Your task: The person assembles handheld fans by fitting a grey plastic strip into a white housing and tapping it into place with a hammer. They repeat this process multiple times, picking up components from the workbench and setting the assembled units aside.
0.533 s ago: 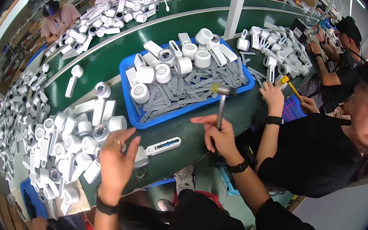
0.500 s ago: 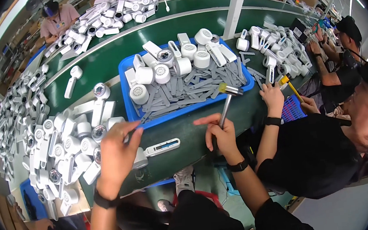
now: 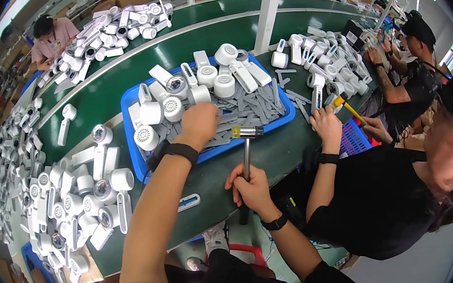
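My left hand point(image 3: 200, 124) is down among the grey flat strips point(image 3: 256, 110) in the blue tray point(image 3: 214, 153). Its fingers curl under and out of sight, so what they grip is hidden. In my right hand point(image 3: 251, 190) is a small mallet point(image 3: 247, 153), head up, with one yellow face and one dark one; the fingers wrap its handle in front of the tray. A white handheld fan point(image 3: 189, 202) lies on the green table, partly covered by my left forearm; a blue part shows in its handle slot.
Several white handheld fans point(image 3: 172, 108) rest on the strips in the tray. Heaps of fans point(image 3: 74, 203) cover the table at left, with another fan pile point(image 3: 328, 57) at right. Close on my right, a co-worker's hand point(image 3: 326, 127) is beside a yellow hammer point(image 3: 345, 106). A white post point(image 3: 269, 11) stands behind.
My left hand has moved from above the table near the fan forward into the tray. The mallet, still in my right hand, is lower and more upright. The whole view has shifted.
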### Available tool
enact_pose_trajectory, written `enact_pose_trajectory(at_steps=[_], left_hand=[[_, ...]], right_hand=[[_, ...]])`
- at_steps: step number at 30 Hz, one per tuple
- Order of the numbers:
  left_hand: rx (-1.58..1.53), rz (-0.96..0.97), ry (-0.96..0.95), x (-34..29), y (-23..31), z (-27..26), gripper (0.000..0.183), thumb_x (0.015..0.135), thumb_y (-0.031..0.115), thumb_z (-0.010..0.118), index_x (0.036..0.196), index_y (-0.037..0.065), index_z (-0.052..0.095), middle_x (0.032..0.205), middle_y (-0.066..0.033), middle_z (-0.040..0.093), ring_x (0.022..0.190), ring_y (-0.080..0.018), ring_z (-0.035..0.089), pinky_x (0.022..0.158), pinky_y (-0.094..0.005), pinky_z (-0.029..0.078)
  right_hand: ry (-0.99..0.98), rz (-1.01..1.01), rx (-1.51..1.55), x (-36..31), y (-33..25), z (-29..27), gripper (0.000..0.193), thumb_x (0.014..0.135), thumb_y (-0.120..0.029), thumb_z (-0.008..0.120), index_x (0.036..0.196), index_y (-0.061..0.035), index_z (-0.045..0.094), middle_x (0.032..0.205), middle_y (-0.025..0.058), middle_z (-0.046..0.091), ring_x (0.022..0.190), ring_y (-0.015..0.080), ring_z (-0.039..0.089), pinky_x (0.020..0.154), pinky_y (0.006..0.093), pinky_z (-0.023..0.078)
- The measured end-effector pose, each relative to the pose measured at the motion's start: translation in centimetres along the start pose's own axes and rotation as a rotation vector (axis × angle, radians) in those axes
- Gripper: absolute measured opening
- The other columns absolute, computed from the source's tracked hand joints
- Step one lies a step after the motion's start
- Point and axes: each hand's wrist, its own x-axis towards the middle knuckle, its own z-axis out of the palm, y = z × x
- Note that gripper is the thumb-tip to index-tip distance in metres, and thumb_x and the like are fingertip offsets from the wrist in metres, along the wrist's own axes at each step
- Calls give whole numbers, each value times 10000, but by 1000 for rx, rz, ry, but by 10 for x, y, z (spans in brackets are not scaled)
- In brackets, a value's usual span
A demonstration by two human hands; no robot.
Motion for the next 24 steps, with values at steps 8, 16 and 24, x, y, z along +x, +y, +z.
enact_pose_trajectory(at_steps=[8,16,24], left_hand=[[284,612,486,-120,7,-79,354,767,106,727,1111,23,715,1081,-80,737,753,-205,690,640,-347,557],[443,530,561,-249,12,-93,390,747,65,731,1136,34,746,1160,-93,751,804,-153,695,574,-249,480],[125,-107,650,-301,-2,-71,567,740,318,879,1240,101,724,1279,-16,703,810,-200,592,651,-304,546]], right_hand=[[23,-96,64,-3,-6,-7,327,1083,-139,478,1302,62,614,959,132,724,423,93,516,358,228,393],[-140,80,-26,-51,-48,61,305,1033,-163,650,1240,62,665,817,80,677,410,46,441,352,224,313],[-82,95,-253,-57,-43,66,261,975,-97,710,1189,51,689,779,4,639,464,26,436,411,214,295]])
